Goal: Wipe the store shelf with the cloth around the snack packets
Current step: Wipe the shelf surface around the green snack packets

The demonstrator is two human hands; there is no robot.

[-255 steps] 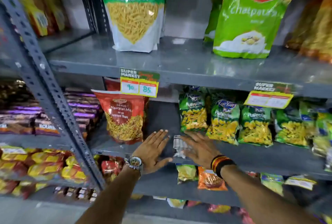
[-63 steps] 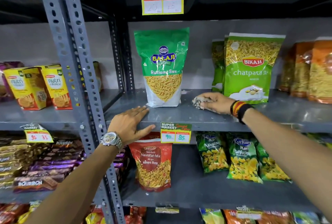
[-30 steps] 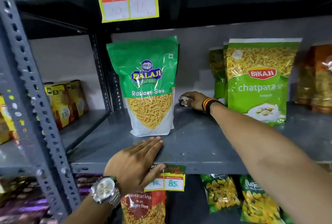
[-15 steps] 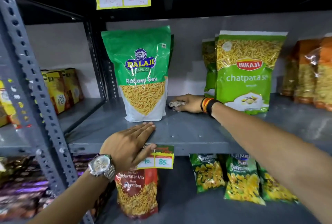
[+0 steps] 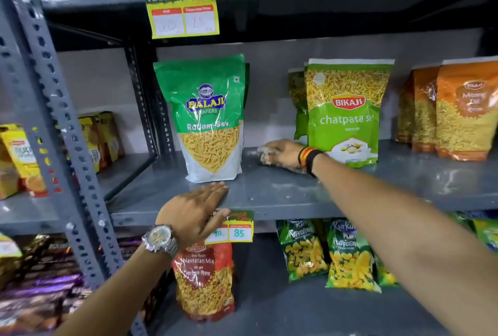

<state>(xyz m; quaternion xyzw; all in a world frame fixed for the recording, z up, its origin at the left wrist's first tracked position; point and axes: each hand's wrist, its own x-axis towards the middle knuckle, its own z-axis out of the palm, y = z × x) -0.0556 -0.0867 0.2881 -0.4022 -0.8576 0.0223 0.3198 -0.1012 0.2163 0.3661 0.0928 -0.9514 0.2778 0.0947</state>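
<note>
Right hand (image 5: 283, 155) presses crumpled cloth (image 5: 265, 153) on shelf (image 5: 269, 192), fingers pointing left

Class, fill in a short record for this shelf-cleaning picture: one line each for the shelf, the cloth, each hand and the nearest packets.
shelf: grey metal shelf, dusty specks
cloth: pale cloth, bunched under right hand
right hand: right hand between packets, pressing cloth
left hand: left hand flat on shelf edge
packets: Balaji packet upright; Bikaji packet upright
</note>
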